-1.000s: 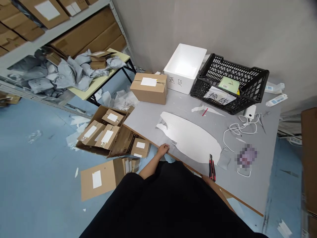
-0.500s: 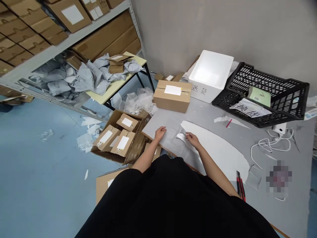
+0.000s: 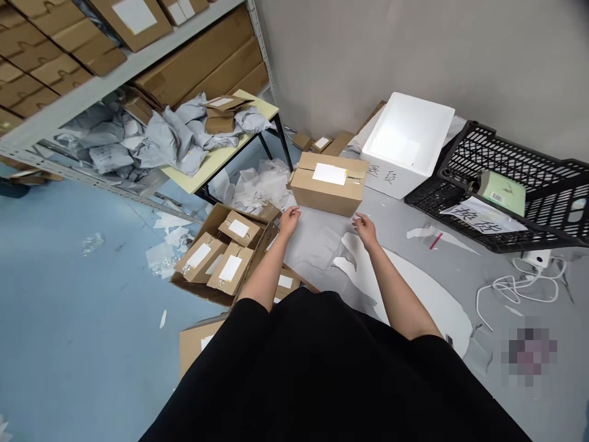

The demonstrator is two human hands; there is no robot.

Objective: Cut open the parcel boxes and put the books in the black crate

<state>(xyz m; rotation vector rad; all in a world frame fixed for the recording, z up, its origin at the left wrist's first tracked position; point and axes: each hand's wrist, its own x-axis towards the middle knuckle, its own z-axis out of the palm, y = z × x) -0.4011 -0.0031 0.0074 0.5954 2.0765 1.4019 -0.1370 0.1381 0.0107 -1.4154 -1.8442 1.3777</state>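
Open, empty left hand (image 3: 289,220) and right hand (image 3: 365,228) hover above a grey worktable (image 3: 396,245).

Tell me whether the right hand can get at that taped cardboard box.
Probably yes. The right hand is open and hangs just short of the cardboard box, with only a short stretch of grey tabletop between them and nothing standing in the way.

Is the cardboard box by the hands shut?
Shut: the cardboard box has its top closed, with tape along the seam and a white label across it.
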